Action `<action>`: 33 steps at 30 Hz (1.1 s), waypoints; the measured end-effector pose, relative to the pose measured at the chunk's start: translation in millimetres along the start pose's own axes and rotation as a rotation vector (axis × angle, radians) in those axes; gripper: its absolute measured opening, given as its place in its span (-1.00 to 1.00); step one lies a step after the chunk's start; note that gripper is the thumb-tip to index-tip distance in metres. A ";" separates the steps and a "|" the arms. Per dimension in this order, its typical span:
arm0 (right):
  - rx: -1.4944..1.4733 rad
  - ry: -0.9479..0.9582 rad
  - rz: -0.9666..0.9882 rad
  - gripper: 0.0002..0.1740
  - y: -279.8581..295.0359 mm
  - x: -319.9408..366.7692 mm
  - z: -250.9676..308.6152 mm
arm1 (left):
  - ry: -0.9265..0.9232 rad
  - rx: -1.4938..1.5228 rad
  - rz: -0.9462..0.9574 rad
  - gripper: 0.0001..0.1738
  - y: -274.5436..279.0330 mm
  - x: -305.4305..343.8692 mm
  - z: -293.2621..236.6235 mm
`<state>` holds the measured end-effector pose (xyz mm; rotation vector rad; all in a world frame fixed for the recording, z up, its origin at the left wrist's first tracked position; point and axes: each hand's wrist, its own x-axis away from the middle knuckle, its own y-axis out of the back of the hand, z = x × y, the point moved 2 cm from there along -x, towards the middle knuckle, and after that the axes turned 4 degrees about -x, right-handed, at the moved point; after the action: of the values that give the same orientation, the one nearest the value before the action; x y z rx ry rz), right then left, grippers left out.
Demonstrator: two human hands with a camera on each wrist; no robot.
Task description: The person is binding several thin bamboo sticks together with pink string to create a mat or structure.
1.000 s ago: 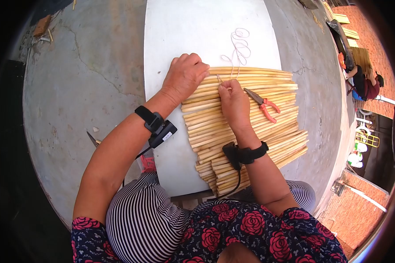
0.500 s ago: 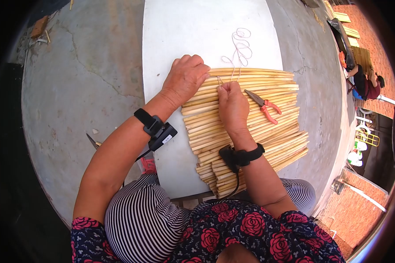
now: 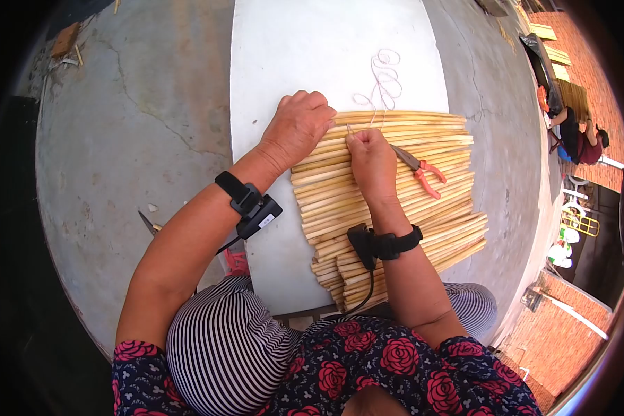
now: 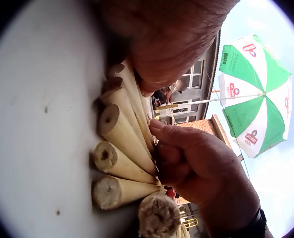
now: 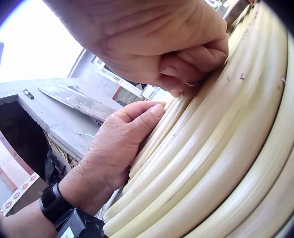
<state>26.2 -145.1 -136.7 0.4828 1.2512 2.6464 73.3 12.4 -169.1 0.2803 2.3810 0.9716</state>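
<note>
A row of pale, peeled plant stalks (image 3: pixel 333 201) lies side by side on a white board. At its far left corner my left hand (image 3: pixel 298 128) grips the ends of the outermost stalks, and the right wrist view shows the thumb of that left hand (image 5: pixel 122 144) laid along the top. Close beside it, my right hand (image 3: pixel 373 163) pinches a thin string (image 3: pixel 386 76) between thumb and forefinger, low over the stalks. The string's loose loops lie on the board beyond. The right hand's curled fingers hide the pinched part. Pliers with orange handles (image 3: pixel 428 179) rest on the stalks right of this hand.
The white board (image 3: pixel 277 41) extends away past the stalks, with concrete floor (image 3: pixel 152 90) on both sides. A dark pointed tool (image 3: pixel 146 222) lies on the floor at left. Another person (image 3: pixel 584 142) sits at far right. A green and white umbrella (image 4: pixel 258 94) stands beyond.
</note>
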 end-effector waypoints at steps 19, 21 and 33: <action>-0.038 0.187 -0.034 -0.75 8.2 6.4 -2.3 | 0.100 -0.066 0.179 -0.72 12.1 -12.9 -4.6; -0.059 0.212 -0.063 -0.76 13.4 10.3 0.2 | 0.159 -0.043 0.307 -0.64 12.9 -16.5 -6.0; -0.712 -0.180 0.247 -0.82 15.7 16.5 -4.9 | 0.289 0.310 0.542 -0.50 13.8 -26.6 3.7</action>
<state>8.7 -153.7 -123.9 0.7494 0.1612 2.9085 97.3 14.3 -150.8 1.0046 2.7889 0.9092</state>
